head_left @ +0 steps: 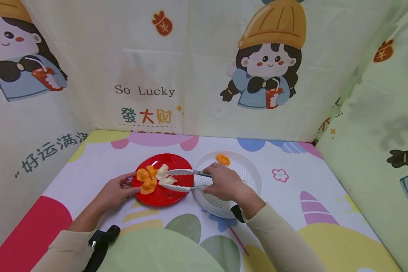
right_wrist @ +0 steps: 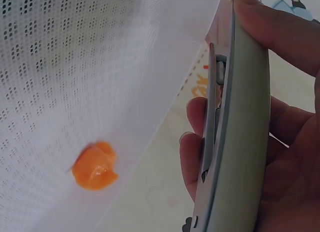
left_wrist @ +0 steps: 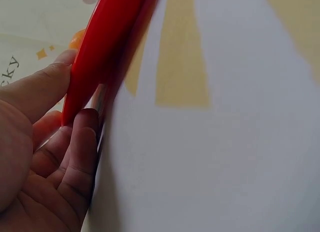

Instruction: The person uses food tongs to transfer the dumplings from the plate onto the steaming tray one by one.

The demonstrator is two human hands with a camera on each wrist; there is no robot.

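My left hand (head_left: 115, 192) grips the near-left rim of a red plate (head_left: 171, 196), thumb over the edge and fingertips beneath, as the left wrist view shows. On the plate lie several orange dumplings (head_left: 148, 186) on the left and two white dumplings (head_left: 162, 172) beside them. My right hand (head_left: 226, 183) holds a pair of tongs (head_left: 181, 172) with grey handles. The tongs' two arms stand apart over the plate, their pale tips right at the white dumplings. In the right wrist view the handle (right_wrist: 242, 127) lies between thumb and fingers.
A round white perforated draining tray (head_left: 253, 172) stands right of the plate, partly under my right hand. One orange dumpling (head_left: 223, 159) lies near its far side. A printed cloth (head_left: 278, 204) covers the table, and printed fabric walls (head_left: 204, 75) close off the back and sides.
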